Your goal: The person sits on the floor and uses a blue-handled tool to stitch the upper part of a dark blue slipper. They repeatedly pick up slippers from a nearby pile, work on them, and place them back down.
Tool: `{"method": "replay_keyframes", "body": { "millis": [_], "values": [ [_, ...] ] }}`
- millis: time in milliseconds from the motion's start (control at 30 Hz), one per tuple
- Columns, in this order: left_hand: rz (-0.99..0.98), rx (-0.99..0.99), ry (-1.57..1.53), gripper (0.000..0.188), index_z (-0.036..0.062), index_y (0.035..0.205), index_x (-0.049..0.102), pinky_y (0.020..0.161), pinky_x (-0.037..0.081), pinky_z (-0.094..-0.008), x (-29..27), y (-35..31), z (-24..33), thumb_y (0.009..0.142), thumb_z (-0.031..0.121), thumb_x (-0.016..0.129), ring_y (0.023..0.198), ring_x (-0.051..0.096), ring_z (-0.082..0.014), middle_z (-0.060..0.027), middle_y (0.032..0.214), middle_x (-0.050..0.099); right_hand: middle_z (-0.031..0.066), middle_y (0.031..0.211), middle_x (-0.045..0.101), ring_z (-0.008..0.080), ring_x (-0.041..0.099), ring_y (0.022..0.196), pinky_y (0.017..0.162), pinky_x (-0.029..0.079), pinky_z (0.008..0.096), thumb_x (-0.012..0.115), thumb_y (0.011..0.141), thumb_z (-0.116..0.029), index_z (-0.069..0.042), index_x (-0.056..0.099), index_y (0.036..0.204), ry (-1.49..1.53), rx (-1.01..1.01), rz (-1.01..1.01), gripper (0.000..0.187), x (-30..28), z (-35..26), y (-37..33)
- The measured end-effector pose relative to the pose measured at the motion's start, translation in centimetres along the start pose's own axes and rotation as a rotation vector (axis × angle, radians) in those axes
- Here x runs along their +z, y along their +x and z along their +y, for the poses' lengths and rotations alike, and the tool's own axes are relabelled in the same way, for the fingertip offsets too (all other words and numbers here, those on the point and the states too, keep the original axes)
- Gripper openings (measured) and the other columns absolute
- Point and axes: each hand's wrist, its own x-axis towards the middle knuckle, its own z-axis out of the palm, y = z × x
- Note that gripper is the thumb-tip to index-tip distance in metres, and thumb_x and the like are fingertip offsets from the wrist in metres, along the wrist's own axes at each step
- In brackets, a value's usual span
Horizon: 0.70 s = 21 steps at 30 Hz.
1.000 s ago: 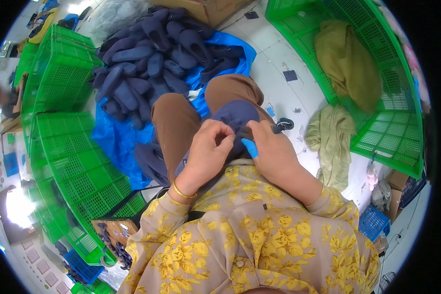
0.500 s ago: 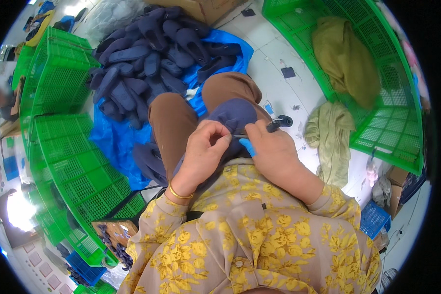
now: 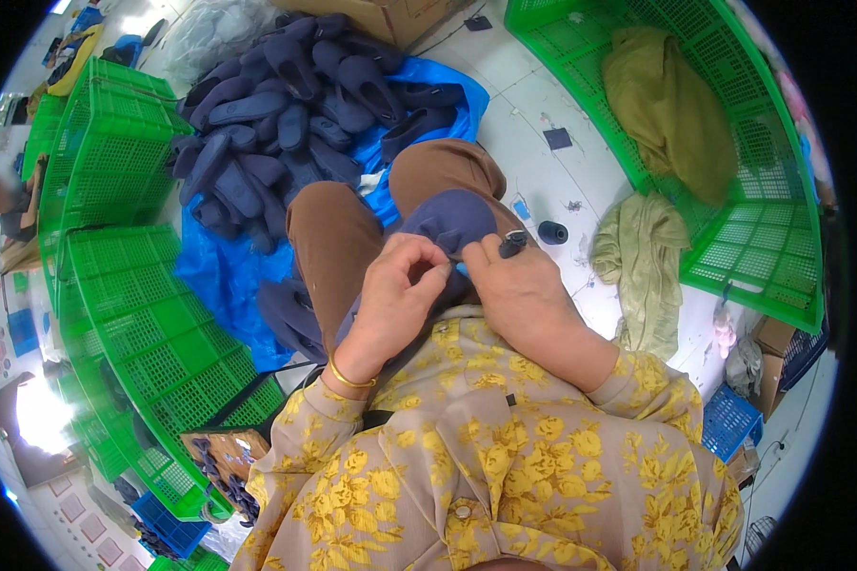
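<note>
A navy fabric slip-on shoe with a small bow rests on my lap between my knees. My left hand is closed at its near edge, thumb and forefinger pinched together; anything small between them is too fine to make out. My right hand is close beside it, fingers curled over the shoe's right side. It grips a black-handled tool, whose handle end sticks up above the knuckles; its working end is hidden. Something blue shows below the right fingers. Another navy shoe lies by my left thigh.
Navy shoes are heaped on a blue plastic sheet ahead. Green crates stand at left, another green crate at right with olive cloth. A dark thread spool and pale green cloth lie on the floor.
My right hand has turned and drawn slightly left toward my left hand. The black handle has swung left, away from the spool, and the thin metal part between my hands no longer shows.
</note>
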Motion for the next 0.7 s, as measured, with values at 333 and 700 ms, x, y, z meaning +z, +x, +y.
{"method": "replay_keyframes", "body": {
  "millis": [333, 700],
  "values": [
    [-0.298, 0.237, 0.64, 0.026, 0.0039, 0.092, 0.067, 0.086, 0.045, -0.0347, -8.1, -4.8, 4.5, 0.076, 0.021, 0.079, 0.094, 0.06, -0.0238, -0.008, 0.092, 0.064, 0.0129, 0.076, 0.059, 0.0225, 0.055, 0.062, 0.061, 0.046, 0.0353, 0.067, 0.092, -0.024, -0.004, 0.053, 0.106, 0.84, 0.556, 0.122, 0.028, -1.4, 3.7, -1.1],
    [0.494, -0.127, -0.505, 0.015, 0.0029, 0.105, 0.069, 0.072, 0.048, -0.0211, -17.3, -11.4, 2.6, 0.094, 0.01, 0.061, 0.084, 0.059, -0.0031, 0.0042, 0.097, 0.068, 0.0037, 0.087, 0.054, 0.0122, 0.048, 0.081, 0.075, 0.043, 0.0288, 0.057, 0.095, -0.012, -0.002, 0.054, 0.097, 0.888, 0.502, 0.07, 0.01, 1.3, 5.5, -1.5]
  ]
}}
